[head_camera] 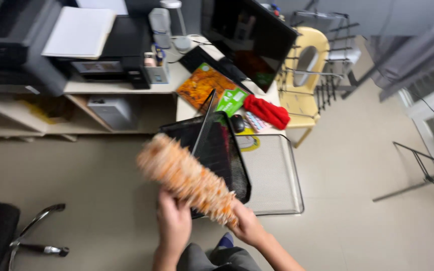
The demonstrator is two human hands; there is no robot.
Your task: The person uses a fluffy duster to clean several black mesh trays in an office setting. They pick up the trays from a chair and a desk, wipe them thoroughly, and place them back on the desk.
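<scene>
Both hands hold a fluffy orange-and-white duster [184, 176] that lies slanted from upper left to lower right and looks blurred. My left hand [173, 221] touches its underside near the middle. My right hand [246, 224] grips its lower right end. Right behind the duster stands a black mesh desk tray [224, 155] with an upright divider, next to a flat pale mesh panel [272, 173].
A desk holds a black monitor [247, 35], keyboard, mouse [237, 123], orange book [202, 85], green packet [231, 101] and red cloth [267, 111]. A printer [96, 45] sits on shelving at left. A yellow chair [305, 75], wire racks and an office chair base [31, 236] stand around.
</scene>
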